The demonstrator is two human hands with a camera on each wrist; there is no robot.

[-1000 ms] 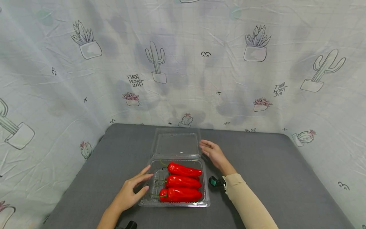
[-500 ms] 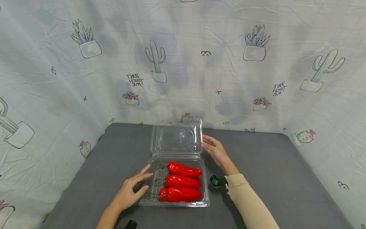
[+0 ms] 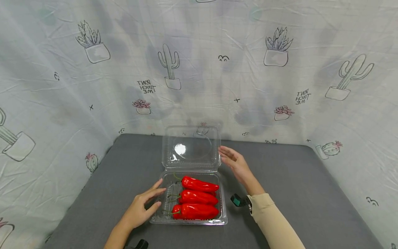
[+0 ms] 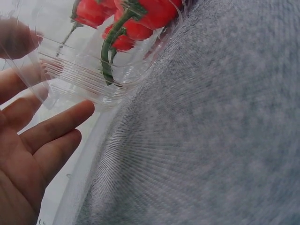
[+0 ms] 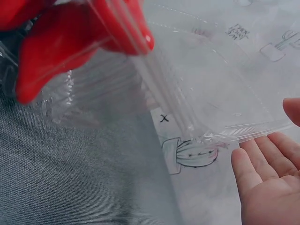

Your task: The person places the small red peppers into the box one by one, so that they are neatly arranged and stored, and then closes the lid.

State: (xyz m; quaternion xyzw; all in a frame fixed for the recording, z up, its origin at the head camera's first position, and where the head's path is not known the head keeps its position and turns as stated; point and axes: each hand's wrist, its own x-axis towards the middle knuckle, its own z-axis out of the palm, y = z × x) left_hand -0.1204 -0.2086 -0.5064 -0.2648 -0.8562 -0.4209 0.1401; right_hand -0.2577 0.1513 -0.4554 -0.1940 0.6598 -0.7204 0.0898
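A clear plastic clamshell box [image 3: 221,218] holds several long red peppers [image 3: 200,211] with green stems. Its hinged lid [image 3: 199,148] stands tilted up at the far side. My left hand [image 3: 140,209] rests at the box's left rim, fingers spread and mostly straight; in the left wrist view, some fingers show through the clear plastic. At the lid's right edge is my right hand [image 3: 237,166], fingers extended. The right wrist view has those fingers [image 5: 262,159] under the lid's edge, the thumb [image 5: 291,110] apart on the other side.
Under the box lies a grey cloth-covered table [image 3: 295,186]. A white curtain [image 3: 199,69] printed with potted cacti hangs behind and at both sides. A black device [image 3: 237,200] is worn at the right wrist.
The lid has swung upward from lying nearly flat to a steeper tilt. My right hand has followed it slightly upward, while my left hand and the peppers have stayed put.
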